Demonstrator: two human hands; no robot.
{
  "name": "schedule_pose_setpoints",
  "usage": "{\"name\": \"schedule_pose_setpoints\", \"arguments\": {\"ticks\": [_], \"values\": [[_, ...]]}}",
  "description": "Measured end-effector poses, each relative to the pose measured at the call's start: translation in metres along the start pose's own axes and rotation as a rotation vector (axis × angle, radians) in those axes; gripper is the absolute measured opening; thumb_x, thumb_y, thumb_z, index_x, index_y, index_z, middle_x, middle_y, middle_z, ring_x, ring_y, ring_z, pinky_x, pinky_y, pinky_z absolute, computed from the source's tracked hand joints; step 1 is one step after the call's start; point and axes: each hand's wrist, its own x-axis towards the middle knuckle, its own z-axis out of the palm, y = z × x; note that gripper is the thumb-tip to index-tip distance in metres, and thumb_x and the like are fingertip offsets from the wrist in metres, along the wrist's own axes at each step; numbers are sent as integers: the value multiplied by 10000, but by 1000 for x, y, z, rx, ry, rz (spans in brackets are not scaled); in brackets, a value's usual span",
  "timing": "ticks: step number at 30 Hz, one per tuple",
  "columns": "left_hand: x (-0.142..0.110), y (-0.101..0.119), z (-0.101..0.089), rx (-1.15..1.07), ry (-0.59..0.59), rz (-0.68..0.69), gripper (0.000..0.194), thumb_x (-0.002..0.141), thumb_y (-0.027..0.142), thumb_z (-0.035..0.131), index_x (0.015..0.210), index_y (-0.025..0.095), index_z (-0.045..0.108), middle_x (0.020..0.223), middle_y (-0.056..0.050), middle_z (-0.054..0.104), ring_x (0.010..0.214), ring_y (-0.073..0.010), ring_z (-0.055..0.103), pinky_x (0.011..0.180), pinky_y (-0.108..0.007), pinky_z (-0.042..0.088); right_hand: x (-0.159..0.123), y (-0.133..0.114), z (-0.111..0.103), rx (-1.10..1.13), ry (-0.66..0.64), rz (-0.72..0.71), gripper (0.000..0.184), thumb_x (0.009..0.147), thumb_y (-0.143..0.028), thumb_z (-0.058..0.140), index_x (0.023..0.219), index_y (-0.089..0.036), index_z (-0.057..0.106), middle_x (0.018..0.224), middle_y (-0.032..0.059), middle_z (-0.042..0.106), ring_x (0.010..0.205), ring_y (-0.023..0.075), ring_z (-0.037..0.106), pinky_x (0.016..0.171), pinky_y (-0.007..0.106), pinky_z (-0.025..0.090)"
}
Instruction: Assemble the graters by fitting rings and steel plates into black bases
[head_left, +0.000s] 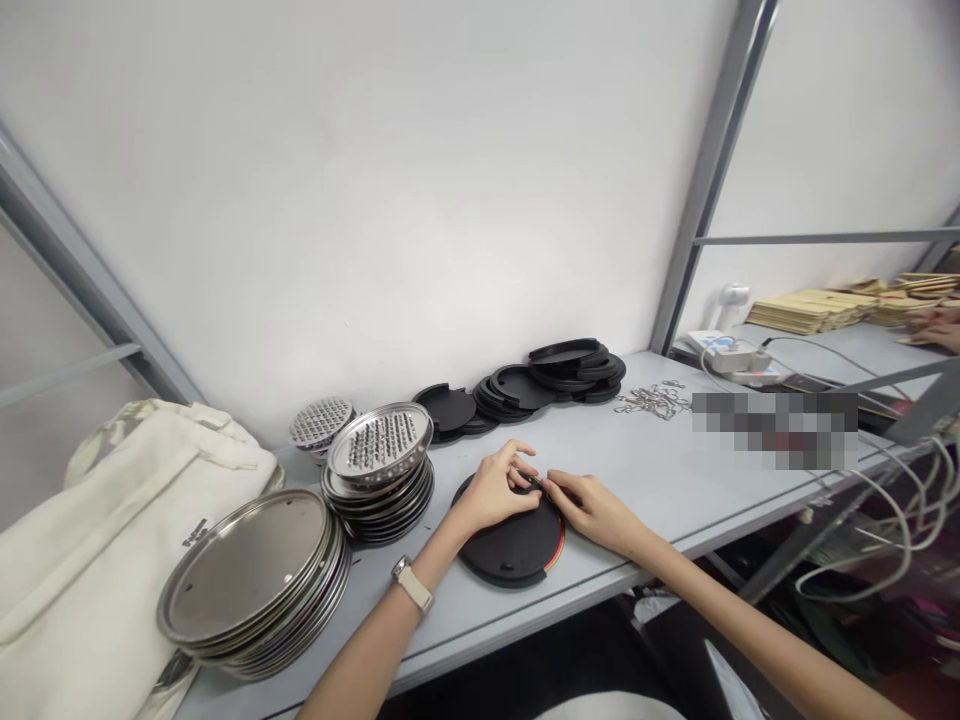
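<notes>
A round black disc (pixel 510 548) with a coloured edge lies flat near the table's front edge. My left hand (pixel 499 488) rests on its far rim with fingers curled, a watch on that wrist. My right hand (pixel 589 508) comes in from the right, fingertips pinched. Both hands meet at a small dark part (pixel 537 483) on the disc's rim; what it is stays too small to name.
A stack of steel plates (pixel 251 580) and a stack of perforated steel dishes (pixel 379 450) stand to the left. Black discs (pixel 547 378) lie along the wall, metal hooks (pixel 652 400) beside them. A white bag (pixel 97 540) sits far left. Another person's hand (pixel 934 328) shows far right.
</notes>
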Motion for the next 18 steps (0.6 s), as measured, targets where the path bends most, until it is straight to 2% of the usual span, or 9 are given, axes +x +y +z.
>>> {"name": "schedule_pose_setpoints", "arguments": {"ticks": [4, 18], "values": [[1, -2, 1, -18, 6, -21, 607, 636, 168, 696, 1188, 198, 445, 879, -33, 634, 731, -130, 614, 683, -254, 498, 0, -1, 0, 2, 6, 6, 338, 961, -364, 311, 675, -201, 387, 547, -53, 392, 489, 99, 373, 517, 231, 271], [0, 0, 2, -45, -17, 6, 673, 638, 133, 688, 1246, 220, 414, 881, -27, 650, 755, -141, 630, 718, -267, 506, -3, -1, 0, 13, 47, -4, 315, 951, -346, 321, 674, -203, 366, 562, -53, 393, 501, 99, 351, 524, 233, 269]]}}
